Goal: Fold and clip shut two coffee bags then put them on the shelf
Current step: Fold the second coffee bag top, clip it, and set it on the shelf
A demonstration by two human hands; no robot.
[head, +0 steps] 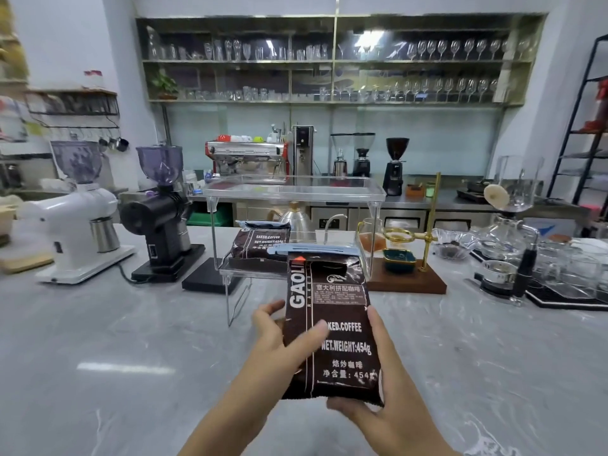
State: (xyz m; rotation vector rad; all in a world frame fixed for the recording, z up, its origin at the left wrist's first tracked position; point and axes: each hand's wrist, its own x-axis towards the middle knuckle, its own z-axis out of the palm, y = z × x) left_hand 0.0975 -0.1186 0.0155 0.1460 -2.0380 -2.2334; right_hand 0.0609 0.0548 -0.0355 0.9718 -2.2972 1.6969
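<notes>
Marble table, clear shelf ahead: left hand and right hand grasp clipped coffee bag upright, off the table; first bag crowds lower tier, risking a snagged clip.

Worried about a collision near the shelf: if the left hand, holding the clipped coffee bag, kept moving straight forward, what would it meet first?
Probably the clear shelf, at its lower front edge or wire leg. The left hand and the coffee bag it holds point that way. Depth is unclear, so the bag's blue clip might touch first.
</notes>
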